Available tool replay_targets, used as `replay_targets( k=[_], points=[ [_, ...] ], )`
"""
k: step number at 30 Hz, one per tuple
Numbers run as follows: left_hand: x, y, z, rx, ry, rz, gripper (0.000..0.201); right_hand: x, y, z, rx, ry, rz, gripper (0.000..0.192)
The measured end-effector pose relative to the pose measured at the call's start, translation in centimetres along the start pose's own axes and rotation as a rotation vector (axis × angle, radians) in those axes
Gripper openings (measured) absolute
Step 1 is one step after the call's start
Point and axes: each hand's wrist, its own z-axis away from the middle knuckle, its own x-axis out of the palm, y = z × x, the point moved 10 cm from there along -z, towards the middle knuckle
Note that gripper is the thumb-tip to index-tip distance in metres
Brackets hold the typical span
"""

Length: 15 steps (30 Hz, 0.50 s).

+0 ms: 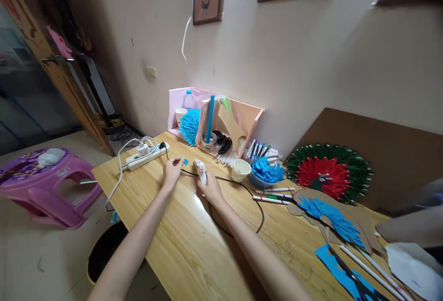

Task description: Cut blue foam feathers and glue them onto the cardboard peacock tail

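The wooden worktop (pixel 180 241) runs from near left to far right, pushed against the wall so the pink cardboard organiser (pixel 242 121) can lean there with markers within reach. A large red and green paper fan (pixel 327 172) lies at the far right, out of the working space, and a power strip (pixel 147 156) sits at the far left corner, close enough for the black cord (pixel 256 209) to loop across the wood to the white glue gun (pixel 200 170). The right hand (pixel 211 189) has its grip closed around that gun's handle, nozzle pointing away. The left hand (pixel 171 169) pinches a small blue paper piece (pixel 185 161) just beside the nozzle, held up where glue could reach it. A paper cup (pixel 240 169) stands just right of the hands.
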Motion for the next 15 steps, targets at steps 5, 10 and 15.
replay_targets(
  k=[5,10,15],
  points=[
    [0.4,-1.1,0.3,0.011,-0.013,-0.006,0.024,-0.4,0.5,0.2,-0.01,0.031,-0.028,0.017],
    [1.0,-1.9,0.7,-0.003,-0.06,0.004,0.021,-3.4,1.3,2.9,-0.001,0.076,-0.217,0.031],
    [2.1,-2.1,1.4,-0.033,-0.114,0.045,0.02,-4.6,1.0,5.9,-0.011,0.004,-0.277,0.034]
  ],
)
